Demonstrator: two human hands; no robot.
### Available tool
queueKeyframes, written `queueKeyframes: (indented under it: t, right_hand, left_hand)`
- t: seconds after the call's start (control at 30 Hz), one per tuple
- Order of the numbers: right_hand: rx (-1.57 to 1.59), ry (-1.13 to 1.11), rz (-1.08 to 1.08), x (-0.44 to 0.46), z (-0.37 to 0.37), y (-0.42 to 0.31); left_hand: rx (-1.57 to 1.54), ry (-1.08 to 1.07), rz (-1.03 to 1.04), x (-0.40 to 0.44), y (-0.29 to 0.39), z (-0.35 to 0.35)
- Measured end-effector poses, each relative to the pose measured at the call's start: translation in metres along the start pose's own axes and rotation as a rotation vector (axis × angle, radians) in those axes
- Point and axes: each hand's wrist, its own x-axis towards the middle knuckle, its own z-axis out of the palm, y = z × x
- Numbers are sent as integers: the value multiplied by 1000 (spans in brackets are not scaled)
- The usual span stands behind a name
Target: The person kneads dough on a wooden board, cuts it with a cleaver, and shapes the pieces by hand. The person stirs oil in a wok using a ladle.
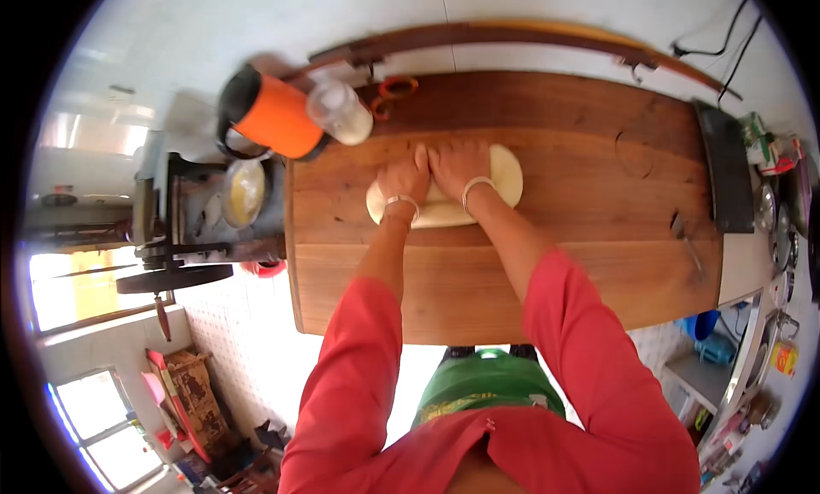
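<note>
A pale, flattened oval piece of dough (509,178) lies on the wooden table (589,195), near its middle. My left hand (405,179) presses on the dough's left part, fingers curled over its far side. Right beside it, my right hand (459,166) bears down on the middle of the dough in the same way. The thumbs nearly meet between the hands. Both arms reach straight forward, and a bangle sits on each wrist. My hands hide much of the dough's upper surface.
At the table's back left stand an orange jug (280,116) with a black lid and a clear jar (340,111) of white contents, near orange-handled scissors (396,88). A bowl (245,193) with yellowish contents sits left of the table. A spoon (688,246) lies at the right.
</note>
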Motion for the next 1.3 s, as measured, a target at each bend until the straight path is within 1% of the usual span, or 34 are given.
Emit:
queueKeyframes:
  t: [0.03,0.07,0.1,0.17,0.2,0.23,0.3,0.33,0.37,0.4,0.43,0.47,0.5,0.53,0.6,0.63,0.7,0.87,0.9,0.93,0.97,1.03,1.13,1.27,1.3]
  right_hand:
    - [-74,-61,13,2,-33,-9]
    - [-119,-561,-82,4,-68,-3]
    - [-114,-579,-90,-3,-102,-7]
    - [12,-631,-61,-7,-141,-2]
    - [-99,-446,-134,-24,-147,3]
    - [-95,-457,-149,-45,-140,14]
    - [179,-100,-101,-84,-116,31]
    - [250,-42,-89,-98,-116,30]
    - [321,13,-76,-113,-116,28]
    - [276,54,-86,-127,-114,25]
    - [237,93,-96,-140,-111,22]
    - [259,73,-110,-149,-104,21]
    - [204,96,-128,-158,-95,23]
    - [151,122,-144,-162,-85,24]
    - [152,129,-176,-165,-70,31]
    - [126,155,-196,-161,-64,34]
    - [132,140,-191,-150,-55,39]
    - [167,122,-174,-111,-49,45]
    - [166,86,-162,-104,-49,47]
    - [168,52,-154,-98,-49,47]
    - [189,64,-172,-92,-48,47]
    - [170,57,-154,-84,-46,49]
    - [194,63,-169,-72,-45,51]
    - [206,85,-191,-57,-43,53]
    - [255,89,-200,-52,-42,54]
  left_hand:
    - [27,-115,-4,-4,10,-12]
    - [28,-123,-20,-24,15,-23]
    - [8,-130,-39,-38,23,-37]
    - [-18,-112,-65,-47,40,-54]
    - [27,-164,-12,-56,54,-53]
    - [74,-220,43,-64,67,-47]
    - [31,162,128,-105,92,-27]
    - [38,166,108,-119,90,-19]
    - [-22,284,149,-129,85,-9]
    - [-77,399,187,-138,81,-3]
    - [-62,398,160,-148,76,-2]
    - [-33,356,225,-155,68,-2]
    - [-2,311,291,-159,60,-1]
    - [21,305,269,-161,53,4]
    - [78,361,358,-159,44,17]
    - [92,357,347,-155,41,20]
    - [67,339,381,-142,39,23]
    - [35,220,354,-104,40,19]
    - [53,231,351,-97,42,18]
    - [39,181,328,-92,44,15]
    - [26,136,304,-86,45,11]
    - [25,157,293,-76,50,4]
    - [-57,116,267,-66,52,1]
    - [-74,143,258,-54,53,0]
    - [-66,159,255,-51,54,1]
